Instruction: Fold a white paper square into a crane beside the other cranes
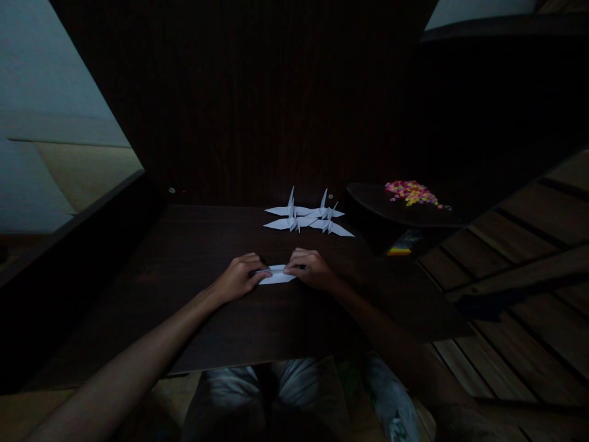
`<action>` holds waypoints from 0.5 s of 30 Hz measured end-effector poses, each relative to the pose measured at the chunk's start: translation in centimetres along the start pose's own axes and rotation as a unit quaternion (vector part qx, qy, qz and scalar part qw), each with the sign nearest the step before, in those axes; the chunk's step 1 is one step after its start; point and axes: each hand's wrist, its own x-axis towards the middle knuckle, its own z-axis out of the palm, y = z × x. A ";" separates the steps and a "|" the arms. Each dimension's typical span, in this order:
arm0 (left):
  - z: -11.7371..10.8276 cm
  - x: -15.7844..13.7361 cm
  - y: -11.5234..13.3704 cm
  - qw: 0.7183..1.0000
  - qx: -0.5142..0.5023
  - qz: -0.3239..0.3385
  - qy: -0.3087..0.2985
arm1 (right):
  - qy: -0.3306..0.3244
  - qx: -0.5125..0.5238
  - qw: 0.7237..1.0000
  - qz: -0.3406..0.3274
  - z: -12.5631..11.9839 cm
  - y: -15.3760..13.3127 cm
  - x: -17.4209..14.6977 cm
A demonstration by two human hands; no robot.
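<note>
A small folded piece of white paper (277,277) lies on the dark wooden desk, with pointed ends and a crease along its length. My left hand (243,276) pinches its left end between thumb and fingers. At the other end, my right hand (310,269) grips the paper the same way, fingers bent over the far edge. Behind both hands, several white paper cranes (294,222) stand close together, their wings overlapping and their necks pointing up.
On a raised corner shelf (363,195) at the right lies a pile of small pink, red and yellow pieces (411,193). Something yellow (399,251) shows beneath that shelf. A dark side board (73,227) borders the desk on the left. Wooden slats (529,294) cover the floor at right.
</note>
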 end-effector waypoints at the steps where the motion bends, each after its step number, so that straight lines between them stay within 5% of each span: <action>1: 0.0 0.0 0.0 1.000 0.000 -0.003 0.002 | 0.000 0.000 1.000 0.001 -0.1 0.0 0.0; 15: 0.0 0.0 -0.1 1.000 0.003 -0.001 0.006 | 0.007 -0.037 0.999 -0.032 -0.1 -0.4 -0.1</action>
